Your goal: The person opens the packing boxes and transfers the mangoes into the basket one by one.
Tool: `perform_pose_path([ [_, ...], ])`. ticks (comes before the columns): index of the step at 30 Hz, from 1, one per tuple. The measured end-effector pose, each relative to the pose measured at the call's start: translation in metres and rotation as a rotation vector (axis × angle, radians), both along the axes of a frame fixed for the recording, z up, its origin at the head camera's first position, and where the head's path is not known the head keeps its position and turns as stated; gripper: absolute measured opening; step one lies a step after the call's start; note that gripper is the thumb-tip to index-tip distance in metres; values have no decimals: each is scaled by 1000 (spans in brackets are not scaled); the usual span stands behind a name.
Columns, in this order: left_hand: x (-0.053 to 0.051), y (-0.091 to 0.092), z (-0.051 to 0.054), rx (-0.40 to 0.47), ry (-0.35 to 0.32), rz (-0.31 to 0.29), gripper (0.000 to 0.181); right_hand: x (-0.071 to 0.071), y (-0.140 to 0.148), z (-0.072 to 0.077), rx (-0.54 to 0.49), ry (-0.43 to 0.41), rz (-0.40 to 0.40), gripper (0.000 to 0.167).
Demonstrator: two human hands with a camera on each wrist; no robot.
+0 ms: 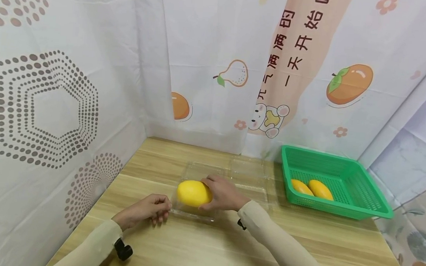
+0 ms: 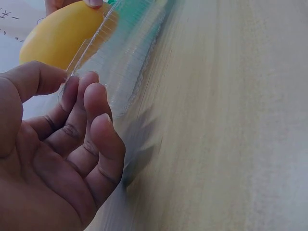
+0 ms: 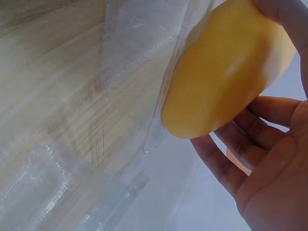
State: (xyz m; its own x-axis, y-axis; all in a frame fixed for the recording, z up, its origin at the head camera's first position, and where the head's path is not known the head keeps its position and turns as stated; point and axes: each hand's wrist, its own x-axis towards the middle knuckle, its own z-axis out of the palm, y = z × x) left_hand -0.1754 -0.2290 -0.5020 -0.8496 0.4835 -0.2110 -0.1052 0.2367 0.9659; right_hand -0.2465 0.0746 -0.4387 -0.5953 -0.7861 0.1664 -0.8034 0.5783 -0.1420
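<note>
A yellow mango (image 1: 194,193) is held in my right hand (image 1: 225,194), thumb on the near side and fingers on the far side. It sits at the opening of a clear plastic box (image 1: 193,216); whether it touches the bottom cannot be told. My left hand (image 1: 149,210) pinches the box's rim at its near left corner between thumb and forefinger, its other fingers loosely curled. In the left wrist view the thin clear rim (image 2: 91,41) runs from those fingertips past the mango (image 2: 57,38). The right wrist view shows the mango (image 3: 221,72) against the right fingers.
At the right of the wooden table (image 1: 264,250) stands a green plastic basket (image 1: 360,186) with two mangoes (image 1: 320,190) inside. More clear plastic boxes (image 1: 249,167) lie behind and right of the hands. A printed curtain (image 1: 211,39) hangs along the back and left.
</note>
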Motion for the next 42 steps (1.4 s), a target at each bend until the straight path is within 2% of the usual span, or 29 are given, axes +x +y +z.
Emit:
perform_pose_path([
  [21, 2, 0, 2, 6, -4, 5, 33, 0, 17, 15, -48, 21, -51, 81],
  [32, 0, 0, -1, 9, 0, 6, 28, -3, 28, 17, -64, 33, -83, 84],
  [42, -1, 0, -2, 0, -1, 8, 29, -4, 38, 19, -80, 10, -119, 86],
])
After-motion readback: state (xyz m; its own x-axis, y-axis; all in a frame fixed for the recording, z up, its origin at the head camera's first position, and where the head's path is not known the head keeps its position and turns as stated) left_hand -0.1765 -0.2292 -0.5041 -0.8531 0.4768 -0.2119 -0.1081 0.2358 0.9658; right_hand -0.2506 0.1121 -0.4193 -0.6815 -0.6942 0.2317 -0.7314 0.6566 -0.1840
